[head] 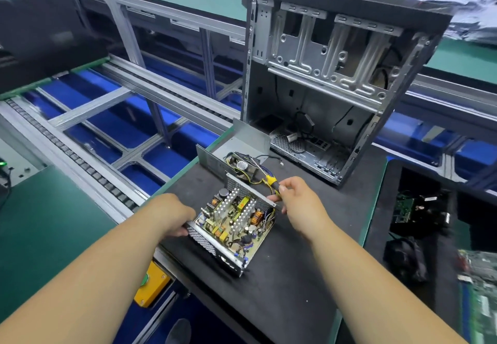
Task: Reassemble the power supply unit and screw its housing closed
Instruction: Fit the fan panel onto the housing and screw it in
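The open power supply base (215, 246) lies on the black mat, its circuit board (236, 217) with coils and heat sinks exposed. My left hand (172, 215) grips its near left perforated wall. My right hand (293, 201) holds a yellow-and-black screwdriver (271, 183) at the base's far right corner. The grey housing cover (242, 141) with the fan (242, 165) lies upturned just beyond, joined to the board by yellow and black wires.
An empty computer case (336, 80) stands open at the back of the black mat (295, 276). A conveyor frame (107, 133) runs along the left. Circuit boards (478, 276) and dark parts (419, 209) lie at the right. A yellow box (150, 287) sits under the mat's edge.
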`<action>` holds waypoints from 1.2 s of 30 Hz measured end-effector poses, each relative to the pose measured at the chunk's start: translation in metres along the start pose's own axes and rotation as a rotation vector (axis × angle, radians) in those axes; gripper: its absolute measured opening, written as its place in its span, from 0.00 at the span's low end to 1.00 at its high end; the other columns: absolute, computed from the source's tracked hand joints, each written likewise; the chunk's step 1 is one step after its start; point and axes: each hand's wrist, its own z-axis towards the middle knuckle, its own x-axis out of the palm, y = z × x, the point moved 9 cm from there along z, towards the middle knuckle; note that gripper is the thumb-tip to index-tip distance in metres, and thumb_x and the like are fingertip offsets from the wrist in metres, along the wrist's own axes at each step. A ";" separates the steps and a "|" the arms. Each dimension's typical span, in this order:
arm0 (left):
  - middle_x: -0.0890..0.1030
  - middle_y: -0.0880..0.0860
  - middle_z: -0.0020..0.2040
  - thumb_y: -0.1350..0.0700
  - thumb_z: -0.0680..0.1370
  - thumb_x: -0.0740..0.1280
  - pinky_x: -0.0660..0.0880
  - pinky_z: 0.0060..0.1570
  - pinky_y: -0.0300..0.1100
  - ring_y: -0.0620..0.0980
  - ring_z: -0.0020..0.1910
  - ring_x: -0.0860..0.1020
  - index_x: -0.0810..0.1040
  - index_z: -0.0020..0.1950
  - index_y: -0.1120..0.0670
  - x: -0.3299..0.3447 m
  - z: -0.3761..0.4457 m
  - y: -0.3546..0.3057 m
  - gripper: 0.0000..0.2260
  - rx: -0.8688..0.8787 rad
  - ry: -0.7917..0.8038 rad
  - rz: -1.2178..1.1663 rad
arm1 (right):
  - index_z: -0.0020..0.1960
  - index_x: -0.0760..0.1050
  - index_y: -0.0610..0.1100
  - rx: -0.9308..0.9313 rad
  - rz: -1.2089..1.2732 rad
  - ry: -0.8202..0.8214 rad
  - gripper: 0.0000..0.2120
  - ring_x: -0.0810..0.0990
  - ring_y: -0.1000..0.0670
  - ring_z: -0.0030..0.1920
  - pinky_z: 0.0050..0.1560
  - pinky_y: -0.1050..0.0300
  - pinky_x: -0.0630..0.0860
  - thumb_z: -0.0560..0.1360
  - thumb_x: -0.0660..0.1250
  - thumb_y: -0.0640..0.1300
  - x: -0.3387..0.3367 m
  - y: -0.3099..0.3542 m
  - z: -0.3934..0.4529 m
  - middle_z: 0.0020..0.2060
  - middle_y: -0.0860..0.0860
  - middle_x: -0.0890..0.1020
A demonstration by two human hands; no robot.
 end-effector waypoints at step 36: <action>0.74 0.52 0.55 0.43 0.74 0.70 0.74 0.55 0.50 0.55 0.56 0.74 0.76 0.59 0.50 0.000 0.030 -0.137 0.17 0.916 -0.150 0.298 | 0.52 0.74 0.49 -0.020 0.295 -0.392 0.08 0.75 0.54 0.33 0.42 0.56 0.69 0.75 0.64 0.51 -0.041 -0.035 -0.120 0.45 0.51 0.87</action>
